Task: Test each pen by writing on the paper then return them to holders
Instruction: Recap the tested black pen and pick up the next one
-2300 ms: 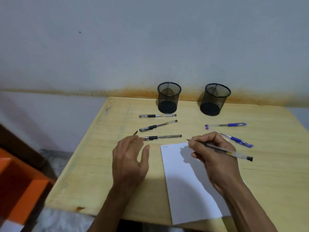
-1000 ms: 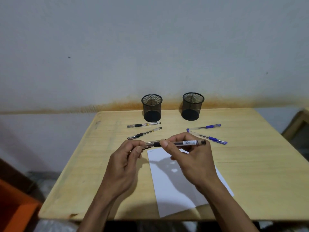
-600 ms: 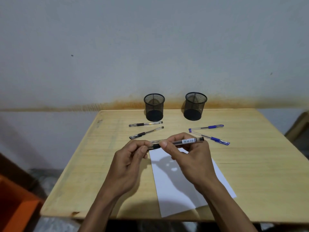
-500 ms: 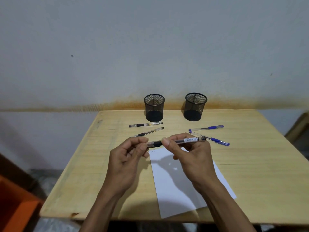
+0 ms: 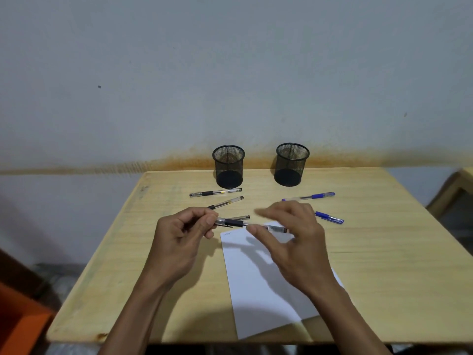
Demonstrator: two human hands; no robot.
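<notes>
My left hand (image 5: 184,234) pinches the capped end of a black-grip clear pen (image 5: 236,223), which is held level above the top edge of the white paper (image 5: 258,285). My right hand (image 5: 294,242) is blurred, with its fingers spread around the pen's other end; only the thumb tip is near the barrel. Two black pens (image 5: 215,193) (image 5: 228,202) lie in front of the left mesh holder (image 5: 228,166). A third black pen (image 5: 240,217) shows partly behind the held one. Two blue pens (image 5: 308,197) (image 5: 329,218) lie before the right mesh holder (image 5: 291,163). Both holders look empty.
The wooden table (image 5: 384,252) stands against a pale wall with a rusty stain line. An orange object (image 5: 18,324) sits on the floor at lower left. A wooden frame (image 5: 450,196) stands beyond the table's right edge.
The right hand wrote on the paper, then both hands held the pen level and put the cap on. Now the right hand's fingers have spread off the barrel, leaving the pen in the left hand.
</notes>
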